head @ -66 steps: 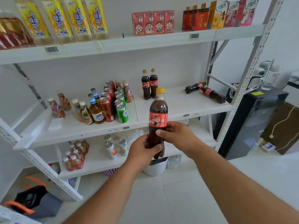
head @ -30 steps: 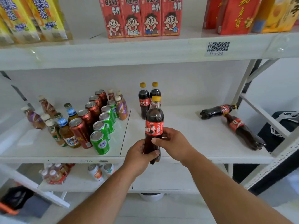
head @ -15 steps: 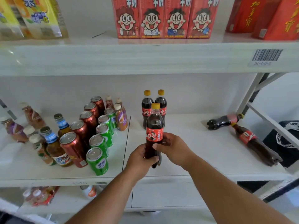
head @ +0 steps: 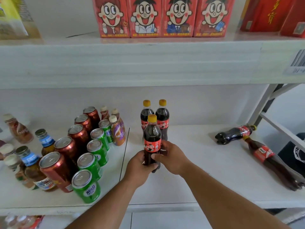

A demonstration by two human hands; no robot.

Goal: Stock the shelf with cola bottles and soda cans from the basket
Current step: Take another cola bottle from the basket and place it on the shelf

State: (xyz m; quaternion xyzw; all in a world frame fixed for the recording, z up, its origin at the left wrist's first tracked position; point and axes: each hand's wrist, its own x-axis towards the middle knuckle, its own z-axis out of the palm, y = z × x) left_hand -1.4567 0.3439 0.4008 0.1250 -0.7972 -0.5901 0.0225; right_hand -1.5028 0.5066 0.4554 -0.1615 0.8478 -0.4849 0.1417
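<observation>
Here, left hand [head: 141, 164] and right hand [head: 171, 158] both clasp an upright cola bottle [head: 152, 139] over the shelf [head: 198, 171] (placing step); next, set it before the standing pair [head: 155, 116].

The held bottle [head: 152, 141] was dark brown with a yellow cap and a red label. Green cans [head: 86, 185] stood beside copper-red cans [head: 55, 169] on the white shelf [head: 206, 162]. Above, red cartons [head: 162, 17] bore cartoon faces with round eyes and pink cheeks.
</observation>
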